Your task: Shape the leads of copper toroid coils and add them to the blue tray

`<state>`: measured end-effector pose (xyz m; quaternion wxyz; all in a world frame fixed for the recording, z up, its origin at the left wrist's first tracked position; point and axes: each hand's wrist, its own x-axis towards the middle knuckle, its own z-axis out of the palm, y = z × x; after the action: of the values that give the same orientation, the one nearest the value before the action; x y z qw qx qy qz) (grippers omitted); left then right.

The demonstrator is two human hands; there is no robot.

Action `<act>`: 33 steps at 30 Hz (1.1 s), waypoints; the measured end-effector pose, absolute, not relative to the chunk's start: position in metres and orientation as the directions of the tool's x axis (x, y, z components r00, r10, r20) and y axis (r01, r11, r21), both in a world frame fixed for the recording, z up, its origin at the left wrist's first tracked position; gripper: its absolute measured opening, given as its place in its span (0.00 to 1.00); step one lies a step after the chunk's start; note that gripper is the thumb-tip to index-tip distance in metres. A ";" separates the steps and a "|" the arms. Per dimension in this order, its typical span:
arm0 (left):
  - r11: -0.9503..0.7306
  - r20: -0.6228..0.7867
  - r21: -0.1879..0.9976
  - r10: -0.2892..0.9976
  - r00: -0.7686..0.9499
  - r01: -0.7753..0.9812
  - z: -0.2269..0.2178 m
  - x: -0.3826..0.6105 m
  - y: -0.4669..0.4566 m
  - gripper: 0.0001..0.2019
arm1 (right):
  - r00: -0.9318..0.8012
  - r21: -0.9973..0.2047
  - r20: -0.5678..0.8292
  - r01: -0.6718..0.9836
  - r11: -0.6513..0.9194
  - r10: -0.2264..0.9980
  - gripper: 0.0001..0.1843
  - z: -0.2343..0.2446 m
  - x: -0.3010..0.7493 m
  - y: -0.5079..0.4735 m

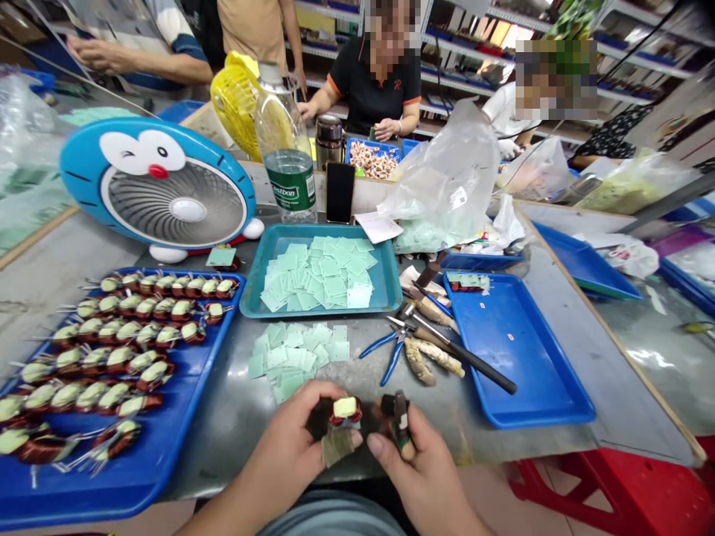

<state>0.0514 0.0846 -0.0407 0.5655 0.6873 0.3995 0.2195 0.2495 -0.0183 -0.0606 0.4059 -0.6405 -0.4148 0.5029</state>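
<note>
Near the table's front edge, my left hand (pixel 296 435) is closed around a small copper-wound coil (pixel 346 408) with a pale yellow top. An olive-grey strip (pixel 338 445) lies at its fingertips, below the coil. Just to the right, my right hand (pixel 421 454) grips a hand tool (pixel 401 417) with a dark metal head; its exact kind is unclear. Coil and tool are a short gap apart. Beyond my hands lies a loose pile of pale green square sheets (pixel 296 353). More sheets fill a teal tray (pixel 251 298).
Rows of similar coils (pixel 94 361) stand in a blue tray (pixel 184 439) on the left. Blue-handled pliers (pixel 395 350) and a hammer (pixel 474 361) lie beside another blue tray (pixel 530 365). Behind are a blue fan (pixel 187 208), a water bottle (pixel 287 179), a phone (pixel 339 192) and co-workers.
</note>
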 end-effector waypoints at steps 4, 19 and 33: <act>0.201 -0.296 0.954 0.758 0.582 0.223 -0.017 0.057 0.082 0.15 | 0.103 -0.961 -0.270 -0.094 -0.261 0.957 0.29 -0.045 0.229 -0.008; 0.203 -0.206 0.977 0.849 0.486 0.059 0.047 0.074 0.078 0.16 | 0.315 -0.864 -0.214 -0.502 -0.029 0.925 0.43 0.014 0.189 -0.011; 0.044 -0.109 0.991 0.805 0.583 0.124 0.052 0.047 0.079 0.20 | 0.284 -0.940 -0.166 -0.334 -0.065 0.945 0.48 0.020 0.191 -0.026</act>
<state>0.0470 0.0788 0.0523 0.6231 0.6352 0.3657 0.2731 0.1911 -0.0260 0.0197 0.6156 -0.5127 -0.2978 0.5191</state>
